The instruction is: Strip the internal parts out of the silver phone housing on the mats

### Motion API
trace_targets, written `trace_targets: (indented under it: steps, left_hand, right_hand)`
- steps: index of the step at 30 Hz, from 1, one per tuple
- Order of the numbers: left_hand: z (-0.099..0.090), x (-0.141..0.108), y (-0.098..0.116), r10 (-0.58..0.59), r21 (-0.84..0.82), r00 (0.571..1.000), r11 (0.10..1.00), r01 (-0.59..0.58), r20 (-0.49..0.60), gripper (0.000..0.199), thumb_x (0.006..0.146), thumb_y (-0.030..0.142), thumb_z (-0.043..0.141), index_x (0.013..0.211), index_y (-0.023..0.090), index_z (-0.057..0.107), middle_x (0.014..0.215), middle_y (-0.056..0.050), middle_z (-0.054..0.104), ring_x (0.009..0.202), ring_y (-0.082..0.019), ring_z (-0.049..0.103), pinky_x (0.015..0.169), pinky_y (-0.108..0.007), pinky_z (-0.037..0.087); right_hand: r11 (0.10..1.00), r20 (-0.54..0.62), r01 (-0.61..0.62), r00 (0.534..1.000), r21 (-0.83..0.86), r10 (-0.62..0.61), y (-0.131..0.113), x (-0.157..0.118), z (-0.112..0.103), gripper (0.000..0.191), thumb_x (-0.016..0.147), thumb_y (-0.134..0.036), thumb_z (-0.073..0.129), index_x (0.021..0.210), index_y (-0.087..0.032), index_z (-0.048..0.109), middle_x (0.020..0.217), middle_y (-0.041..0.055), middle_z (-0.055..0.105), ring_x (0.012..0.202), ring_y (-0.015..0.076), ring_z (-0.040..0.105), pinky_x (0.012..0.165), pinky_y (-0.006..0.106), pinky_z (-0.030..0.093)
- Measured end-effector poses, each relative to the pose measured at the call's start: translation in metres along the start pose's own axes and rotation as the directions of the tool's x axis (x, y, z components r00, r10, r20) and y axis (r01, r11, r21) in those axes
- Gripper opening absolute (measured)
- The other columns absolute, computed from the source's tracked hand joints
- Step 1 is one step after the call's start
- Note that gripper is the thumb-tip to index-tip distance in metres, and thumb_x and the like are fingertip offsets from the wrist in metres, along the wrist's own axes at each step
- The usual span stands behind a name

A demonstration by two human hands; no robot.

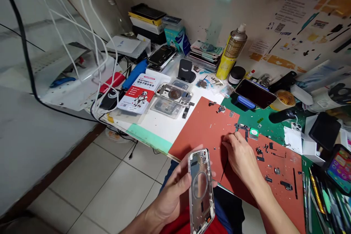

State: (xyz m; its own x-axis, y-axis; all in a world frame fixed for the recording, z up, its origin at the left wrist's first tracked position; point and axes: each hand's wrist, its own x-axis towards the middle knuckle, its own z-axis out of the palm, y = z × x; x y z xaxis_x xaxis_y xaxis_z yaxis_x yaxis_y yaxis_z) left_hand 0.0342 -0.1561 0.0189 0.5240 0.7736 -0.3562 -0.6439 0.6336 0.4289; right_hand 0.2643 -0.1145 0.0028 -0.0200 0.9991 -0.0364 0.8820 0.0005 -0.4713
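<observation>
An emptied phone housing (201, 193) with a circular ring inside is gripped by my left hand (177, 186), thumb on its near side and fingers behind it, tilted upright at the mat's front edge. My right hand (238, 151) rests low over the red-brown mat (197, 131), fingers curled and pressed together; what they hold, if anything, is hidden. Just beyond those fingers lie a dark flex part (242, 128) and a green-and-white square piece (253, 134). Small phone parts (260, 153) are scattered on the mat to the right of my right hand.
A white-and-red battery box (139, 93) and another phone housing (175, 94) lie at the back left. Behind the mat stands a yellow spray can (231, 51), near a dark-screened phone (256, 93). Tweezers and tools (318, 193) crowd the right edge; white cables (94, 44) hang at left.
</observation>
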Motion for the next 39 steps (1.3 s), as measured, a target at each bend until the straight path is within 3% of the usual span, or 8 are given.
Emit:
trace_targets:
  steps: [10,16,18,21,25,27,33,39]
  left_hand:
    - [-0.008,-0.004,-0.005,-0.008,0.029,1.000,1.000,0.009,-0.014,0.071,0.085,0.048,0.087,0.149,0.034,0.062,0.116,-0.010,0.082,0.114,-0.032,0.077,0.101,-0.044,0.058]
    - [-0.004,-0.005,-0.004,0.012,0.074,0.998,0.997,-0.008,-0.060,0.071,0.082,0.046,0.090,0.148,0.037,0.063,0.117,-0.007,0.079,0.105,-0.029,0.077,0.097,-0.044,0.060]
    - [0.000,-0.005,-0.003,0.028,0.097,0.997,0.995,-0.022,-0.065,0.069,0.082,0.044,0.091,0.145,0.038,0.065,0.120,-0.006,0.077,0.102,-0.026,0.077,0.097,-0.044,0.061]
    - [0.006,-0.004,-0.003,0.035,0.132,0.997,0.991,-0.026,-0.062,0.068,0.080,0.042,0.093,0.143,0.038,0.068,0.132,-0.006,0.072,0.105,-0.025,0.075,0.099,-0.043,0.061]
    - [0.011,-0.002,-0.007,0.023,0.168,0.999,0.986,-0.016,-0.037,0.069,0.081,0.040,0.093,0.144,0.038,0.066,0.145,-0.008,0.067,0.123,-0.029,0.069,0.105,-0.042,0.058]
    - [0.012,-0.002,-0.009,0.012,0.175,1.000,0.984,-0.008,-0.021,0.070,0.080,0.041,0.093,0.145,0.038,0.065,0.143,-0.008,0.068,0.123,-0.029,0.068,0.106,-0.041,0.057]
    - [0.013,-0.003,-0.013,-0.018,0.218,0.999,0.976,0.011,0.029,0.077,0.083,0.040,0.091,0.152,0.042,0.057,0.134,-0.005,0.071,0.111,-0.022,0.073,0.100,-0.033,0.057]
    - [0.018,-0.004,-0.016,-0.003,0.260,0.999,0.966,-0.006,0.034,0.076,0.084,0.038,0.091,0.151,0.044,0.057,0.134,-0.005,0.071,0.117,-0.022,0.070,0.101,-0.031,0.054]
  right_hand:
    - [0.998,0.021,0.062,0.998,-0.007,-0.062,0.005,0.010,-0.005,0.024,0.107,-0.021,0.044,0.094,-0.021,0.064,0.101,0.0116,0.068,0.091,0.0285,0.066,0.062,0.033,0.042]
    - [0.981,-0.034,0.022,0.999,0.192,-0.015,-0.008,-0.018,-0.025,0.023,0.111,-0.033,0.048,0.097,-0.024,0.064,0.096,0.0038,0.074,0.079,0.0192,0.068,0.070,0.031,0.052]
    - [0.922,-0.005,-0.049,0.998,0.383,0.055,-0.017,-0.036,-0.029,0.019,0.109,-0.040,0.057,0.101,-0.027,0.069,0.097,0.0014,0.077,0.083,0.0177,0.072,0.075,0.028,0.056]
    - [0.752,0.086,-0.157,0.987,0.640,0.132,-0.031,-0.060,-0.028,0.015,0.105,-0.042,0.065,0.108,-0.030,0.074,0.098,0.0002,0.078,0.087,0.0171,0.075,0.078,0.024,0.060]
    - [0.604,0.126,-0.192,0.981,0.774,0.151,-0.042,-0.078,-0.020,0.014,0.107,-0.039,0.063,0.113,-0.029,0.071,0.096,0.0005,0.074,0.084,0.0161,0.074,0.076,0.024,0.063]
    - [0.614,0.086,-0.163,0.984,0.773,0.153,-0.043,-0.082,-0.018,0.014,0.108,-0.037,0.061,0.120,-0.030,0.065,0.099,0.0002,0.073,0.087,0.0152,0.074,0.078,0.023,0.062]
    - [0.764,-0.028,-0.074,0.993,0.641,0.119,-0.045,-0.086,-0.019,0.017,0.110,-0.028,0.056,0.125,-0.032,0.053,0.095,-0.0041,0.073,0.081,0.0107,0.072,0.077,0.021,0.057]
    - [0.784,-0.038,-0.072,0.992,0.616,0.121,-0.046,-0.085,-0.021,0.019,0.108,-0.025,0.056,0.124,-0.031,0.050,0.089,-0.0061,0.074,0.075,0.0100,0.070,0.069,0.019,0.057]
